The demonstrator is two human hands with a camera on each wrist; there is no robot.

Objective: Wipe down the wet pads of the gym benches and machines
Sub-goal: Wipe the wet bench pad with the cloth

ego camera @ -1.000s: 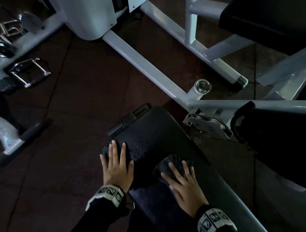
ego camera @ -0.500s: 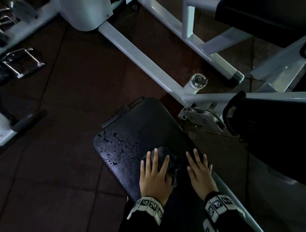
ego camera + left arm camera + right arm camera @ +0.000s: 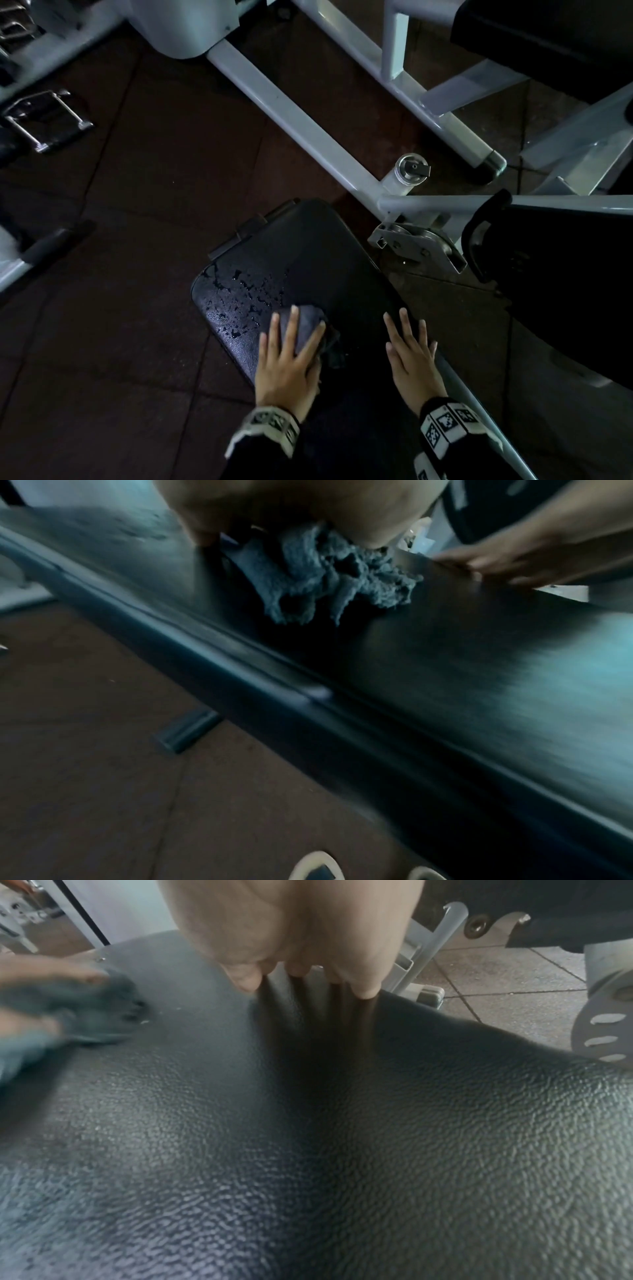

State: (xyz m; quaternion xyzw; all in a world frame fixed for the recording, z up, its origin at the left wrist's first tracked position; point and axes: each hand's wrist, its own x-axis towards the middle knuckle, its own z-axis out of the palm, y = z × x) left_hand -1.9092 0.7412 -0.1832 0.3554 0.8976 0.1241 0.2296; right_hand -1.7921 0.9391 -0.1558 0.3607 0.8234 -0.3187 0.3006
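Note:
A black textured bench pad [image 3: 308,260] runs from the frame's centre toward me. Water droplets [image 3: 246,294] bead on its far left corner. My left hand [image 3: 291,346] lies with straight fingers spread on a dark grey-blue cloth [image 3: 305,325] and presses it onto the pad just short of the droplets. The left wrist view shows the cloth [image 3: 325,569] bunched under my palm. My right hand [image 3: 411,349] rests flat on the pad's right edge, holding nothing; its fingertips [image 3: 366,991] touch the pad [image 3: 342,1123]. The cloth [image 3: 95,1007] shows blurred at the left there.
White machine frame tubes [image 3: 291,113] cross the floor beyond the pad, with a chrome-capped post [image 3: 411,168] and a metal pulley bracket [image 3: 418,246] at its right. Another black pad [image 3: 565,274] stands at the right. A metal handle [image 3: 48,120] lies on the dark floor at left.
The cloth has passed from under my right hand to under my left. My left hand has slid it leftward toward the droplets. My right hand has moved to the pad's right edge.

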